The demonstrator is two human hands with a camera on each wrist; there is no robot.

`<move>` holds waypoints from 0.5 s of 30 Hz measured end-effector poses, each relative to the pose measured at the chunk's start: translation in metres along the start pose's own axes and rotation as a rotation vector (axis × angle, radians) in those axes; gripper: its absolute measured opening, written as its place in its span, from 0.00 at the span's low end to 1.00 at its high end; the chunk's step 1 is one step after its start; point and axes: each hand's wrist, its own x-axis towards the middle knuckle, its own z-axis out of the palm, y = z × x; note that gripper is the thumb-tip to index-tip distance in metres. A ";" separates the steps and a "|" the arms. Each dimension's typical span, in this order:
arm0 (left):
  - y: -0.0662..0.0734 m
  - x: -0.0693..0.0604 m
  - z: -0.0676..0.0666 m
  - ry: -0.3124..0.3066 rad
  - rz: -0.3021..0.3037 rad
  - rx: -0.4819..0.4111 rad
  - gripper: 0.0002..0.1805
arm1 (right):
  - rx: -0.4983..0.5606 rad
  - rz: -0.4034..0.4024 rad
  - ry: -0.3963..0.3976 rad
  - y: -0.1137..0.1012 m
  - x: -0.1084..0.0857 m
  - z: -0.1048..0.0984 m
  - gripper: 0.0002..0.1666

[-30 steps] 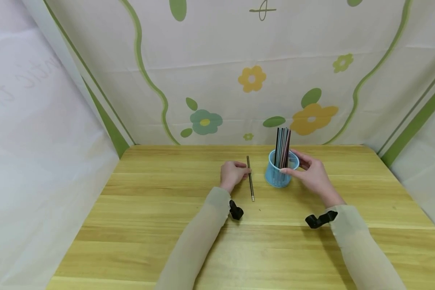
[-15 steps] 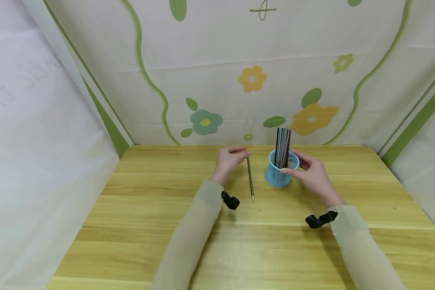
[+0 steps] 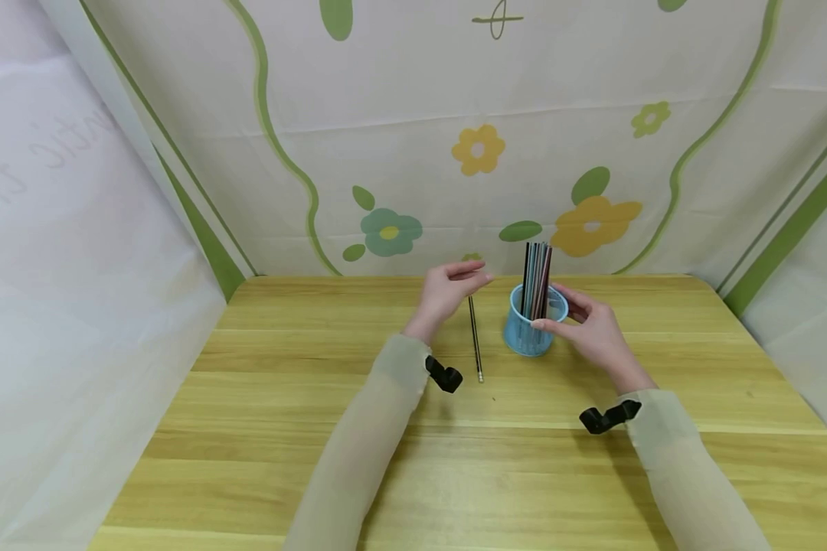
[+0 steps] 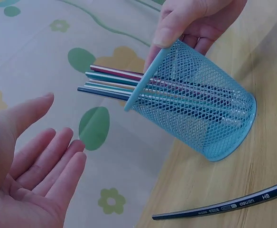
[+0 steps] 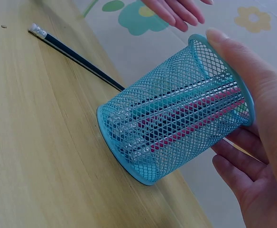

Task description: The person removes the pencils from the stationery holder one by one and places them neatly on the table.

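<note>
A blue mesh pen cup (image 3: 527, 337) stands upright on the table, holding several pencils (image 3: 536, 275) whose tips stick up above the rim. My right hand (image 3: 596, 333) grips the cup's rim from the right, the thumb at its near side. To the left of the cup lies one dark pencil (image 3: 476, 344), marked HB with a white eraser end, as the left wrist view shows. Above its far end hovers my left hand (image 3: 448, 291), fingers extended and thumb apart, with nothing between them. In the left wrist view that hand is apart from both cup and pencil.
The wooden table (image 3: 262, 398) ends at a pale fabric wall (image 3: 386, 168) printed with flowers, right behind the cup. More pale fabric (image 3: 76, 306) hangs along the left side. A tiny dark speck (image 3: 494, 399) lies nearer than the pencil.
My left hand has left the lying pencil, rising and moving away from me, then shifting right toward the cup. The pencil stays in place. The right hand and cup have not moved.
</note>
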 end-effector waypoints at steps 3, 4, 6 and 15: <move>0.002 0.002 0.004 -0.009 0.013 0.031 0.21 | 0.003 0.000 -0.001 0.000 0.000 0.000 0.50; 0.003 0.003 0.005 -0.013 0.016 0.037 0.21 | 0.004 0.000 0.000 0.000 0.000 0.000 0.50; 0.003 0.005 0.008 -0.025 0.019 0.047 0.22 | 0.005 -0.002 0.001 0.000 0.000 0.001 0.50; 0.006 0.017 0.021 -0.050 0.014 0.081 0.18 | 0.002 0.006 0.003 0.003 0.001 0.000 0.51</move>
